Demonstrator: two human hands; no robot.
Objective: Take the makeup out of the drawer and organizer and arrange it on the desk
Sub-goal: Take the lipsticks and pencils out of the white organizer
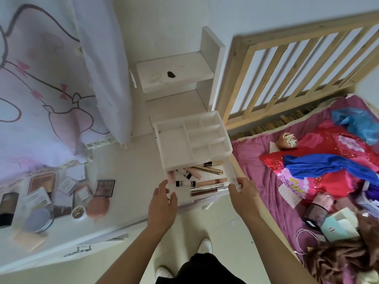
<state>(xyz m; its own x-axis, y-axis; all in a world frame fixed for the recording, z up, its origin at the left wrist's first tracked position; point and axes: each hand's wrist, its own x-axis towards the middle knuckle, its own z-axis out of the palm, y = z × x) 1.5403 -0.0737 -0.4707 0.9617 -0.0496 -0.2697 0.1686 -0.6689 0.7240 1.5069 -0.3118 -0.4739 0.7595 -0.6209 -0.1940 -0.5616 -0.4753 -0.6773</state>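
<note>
A white plastic organizer (192, 140) with empty top compartments stands at the desk's right end. Its clear drawer (231, 177) is pulled out and holds several lip glosses, mascaras and small tubes (205, 182). My left hand (163, 203) grips the drawer's front left corner and my right hand (244, 193) grips its front right corner. On the white desk (127, 201) to the left lie several palettes and compacts, among them a dark eyeshadow palette (104, 187), a round pink compact (97, 207) and a round blue-lidded tin (38, 220).
A white shelf unit (176, 76) stands behind the organizer. A wooden bed frame (287, 64) with a purple sheet, red pillow and clutter (320, 165) is close on the right. A pink-patterned curtain (51, 78) hangs over the desk's left. My white shoes (205, 245) are below.
</note>
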